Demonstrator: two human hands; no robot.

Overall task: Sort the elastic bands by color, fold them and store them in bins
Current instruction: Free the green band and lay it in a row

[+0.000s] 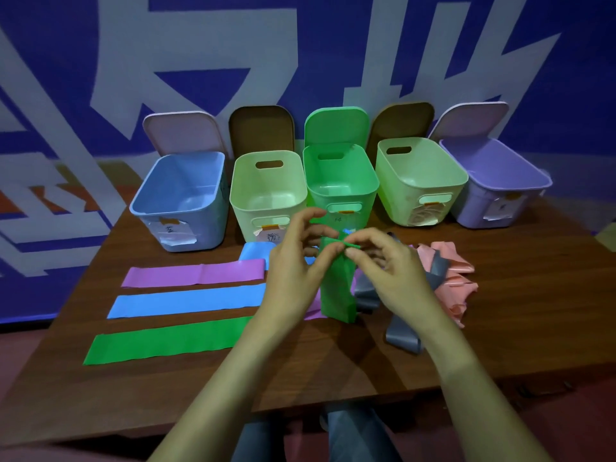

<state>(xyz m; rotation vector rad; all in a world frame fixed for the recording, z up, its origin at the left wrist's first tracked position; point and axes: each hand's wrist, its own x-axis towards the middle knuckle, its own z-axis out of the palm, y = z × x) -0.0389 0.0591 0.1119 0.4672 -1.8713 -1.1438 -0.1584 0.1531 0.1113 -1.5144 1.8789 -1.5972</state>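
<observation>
Both hands hold a green elastic band [337, 288] above the table's middle; it hangs down folded from its top edge. My left hand [293, 261] pinches that top edge from the left, and my right hand [386, 261] pinches it from the right. Flat on the table to the left lie a purple band [193, 273], a blue band [186, 301] and a second green band [166, 340]. A heap of pink bands [453, 278] and grey bands [403, 331] sits to the right, partly hidden by my right hand.
Several open bins stand in a row at the back of the brown table [516, 328]: blue [180, 201], pale green [266, 191], green [340, 181], another pale green [420, 181] and purple [500, 188]. Their lids lean against the wall.
</observation>
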